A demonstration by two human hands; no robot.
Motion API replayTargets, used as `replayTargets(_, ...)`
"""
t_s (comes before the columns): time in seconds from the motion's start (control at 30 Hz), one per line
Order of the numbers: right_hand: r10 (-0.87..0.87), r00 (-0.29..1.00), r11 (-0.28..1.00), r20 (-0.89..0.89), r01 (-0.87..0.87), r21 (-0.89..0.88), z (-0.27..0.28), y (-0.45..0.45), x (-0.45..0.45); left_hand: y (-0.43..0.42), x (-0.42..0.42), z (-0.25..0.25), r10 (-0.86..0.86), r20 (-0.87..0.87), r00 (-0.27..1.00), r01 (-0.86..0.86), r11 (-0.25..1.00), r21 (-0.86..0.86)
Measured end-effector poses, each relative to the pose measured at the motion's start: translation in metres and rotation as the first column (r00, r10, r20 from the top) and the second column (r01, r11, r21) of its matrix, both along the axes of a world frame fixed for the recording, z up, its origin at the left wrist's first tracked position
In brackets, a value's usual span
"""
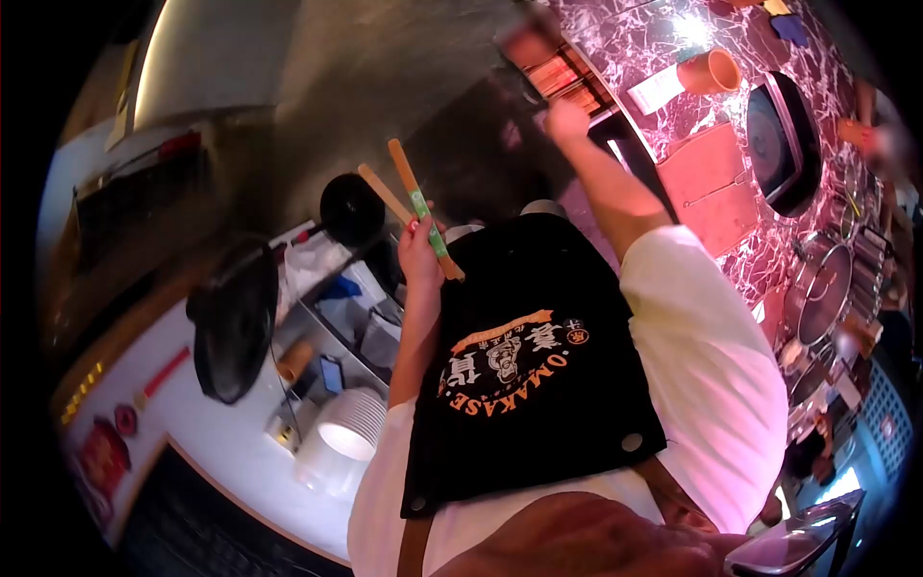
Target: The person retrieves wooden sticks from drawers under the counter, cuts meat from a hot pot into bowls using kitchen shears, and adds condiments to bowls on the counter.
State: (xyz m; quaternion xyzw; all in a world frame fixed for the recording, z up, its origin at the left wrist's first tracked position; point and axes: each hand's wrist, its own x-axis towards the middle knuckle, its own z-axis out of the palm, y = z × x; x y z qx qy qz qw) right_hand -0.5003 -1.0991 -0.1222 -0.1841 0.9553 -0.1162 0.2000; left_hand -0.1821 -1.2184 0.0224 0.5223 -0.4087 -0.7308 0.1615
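Note:
My left hand (420,254) is closed around two flat wooden sticks (404,173) that spread apart at their far ends. One carries a green label; a small red mark shows near the other. My right hand (567,122) reaches out, curled, at the edge of a compartmented box (596,85) holding rows of orange-brown items. What its fingers hold, if anything, is hidden. A black apron (548,279) with printed lettering covers my front, below and between both hands.
To the right, a marbled counter (625,29) bears a brown cup (710,72), a reddish-brown board (707,188), a dark oval-framed device (784,144) and metal pots (817,288). On the left are stacked white bowls (351,423) and a black pan (353,209). Other people stand far right.

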Motion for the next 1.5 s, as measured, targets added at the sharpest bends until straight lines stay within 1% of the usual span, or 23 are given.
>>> replayTargets(0.1,-0.112,0.993,0.993,0.033,0.113,-0.034,0.006,-0.009,0.010,-0.061,-0.057,-0.008,-0.123,-0.029,0.992,0.124,0.992,0.030)
replayTargets(0.17,-0.195,0.979,0.979,0.051,0.197,-0.041,0.002,-0.005,0.016,-0.106,-0.088,-0.020,-0.320,-0.082,0.944,0.324,0.945,0.037)
replayTargets(0.23,-0.379,0.913,0.876,0.155,0.407,-0.258,-0.006,0.004,-0.004,-0.147,-0.123,-0.029,-0.430,-0.081,0.899,0.434,0.900,0.039)
replayTargets(0.27,-0.557,0.622,0.579,0.550,0.766,-0.279,-0.024,0.012,-0.017,-0.162,-0.136,-0.030,-0.486,-0.082,0.870,0.490,0.871,0.032)
replayTargets(0.3,-0.622,0.501,0.417,0.601,0.862,-0.288,-0.019,0.010,-0.019,-0.178,-0.144,-0.030,-0.508,-0.092,0.857,0.513,0.857,0.047)
replayTargets(0.33,-0.511,0.772,0.817,0.376,0.573,-0.066,-0.018,0.011,-0.027,-0.193,-0.153,-0.027,-0.551,-0.071,0.832,0.554,0.831,0.051)
replayTargets(0.4,-0.250,0.939,0.944,0.236,0.182,0.275,-0.024,0.004,-0.038,-0.215,-0.166,-0.025,-0.614,-0.035,0.789,0.615,0.787,0.047)
replayTargets(0.43,-0.611,0.736,0.791,0.291,0.582,0.189,-0.017,-0.014,-0.042,-0.222,-0.171,-0.026,-0.631,-0.031,0.776,0.631,0.773,0.062)
replayTargets(0.47,-0.842,0.397,0.467,0.364,0.875,0.127,-0.021,-0.020,-0.042,-0.231,-0.172,-0.028,-0.635,-0.029,0.772,0.635,0.770,0.065)
replayTargets(0.5,-0.868,0.288,0.360,0.404,0.926,0.112,-0.032,-0.020,-0.042,-0.239,-0.175,-0.031,-0.640,-0.031,0.768,0.641,0.765,0.067)
replayTargets(0.57,-0.920,0.356,0.382,0.161,0.906,0.180,-0.081,-0.009,-0.039,-0.250,-0.175,-0.041,-0.643,-0.018,0.766,0.641,0.761,0.094)
replayTargets(0.7,-0.899,0.439,0.430,0.007,0.876,0.220,-0.074,-0.008,-0.038,-0.262,-0.171,-0.052,-0.639,0.002,0.769,0.632,0.761,0.146)
replayTargets(0.77,-0.863,0.348,0.444,0.366,0.868,0.223,-0.060,-0.005,-0.045,-0.261,-0.173,-0.052,-0.647,0.001,0.763,0.638,0.753,0.159)
replayTargets(0.8,-0.912,0.350,0.385,0.216,0.910,0.151,-0.101,0.005,-0.043,-0.259,-0.176,-0.050,-0.677,0.008,0.736,0.669,0.730,0.138)
replayTargets(0.83,-0.908,0.358,0.393,0.219,0.908,0.143,-0.112,0.011,-0.039,-0.255,-0.179,-0.049,-0.702,0.016,0.712,0.696,0.709,0.111)
replayTargets(0.9,-0.926,0.318,0.309,0.202,0.948,-0.075,-0.121,0.014,-0.036,-0.243,-0.187,-0.048,-0.713,-0.001,0.701,0.710,0.698,0.093)
replayTargets(0.93,-0.869,0.204,0.167,0.451,0.978,-0.121,-0.066,0.002,-0.031,-0.234,-0.193,-0.048,-0.732,-0.022,0.681,0.731,0.678,0.083)
replayTargets(0.97,-0.863,0.208,0.170,0.460,0.978,-0.124,-0.031,0.001,-0.023,-0.222,-0.197,-0.047,-0.729,-0.015,0.684,0.728,0.682,0.075)
replayTargets(1.03,-0.608,0.085,-0.072,0.790,0.984,-0.162,0.007,0.003,-0.008,-0.195,-0.208,-0.045,-0.764,-0.053,0.643,0.761,0.629,0.158)
replayTargets(1.17,-0.445,0.088,-0.065,0.891,0.989,-0.131,0.016,0.013,0.025,-0.132,-0.227,-0.050,-0.798,-0.168,0.579,0.809,0.537,0.240)
replayTargets(1.23,-0.476,0.200,-0.031,0.856,0.970,-0.243,0.023,0.013,0.030,-0.106,-0.234,-0.051,-0.801,-0.141,0.582,0.801,0.534,0.270)
replayTargets(1.4,-0.356,0.328,0.042,0.875,0.941,-0.336,0.033,0.019,0.042,-0.070,-0.248,-0.052,-0.806,-0.152,0.572,0.798,0.505,0.328)
replayTargets(1.5,-0.446,0.314,-0.038,0.838,0.929,-0.369,0.019,0.017,0.057,-0.067,-0.260,-0.056,-0.826,-0.151,0.544,0.819,0.483,0.309)
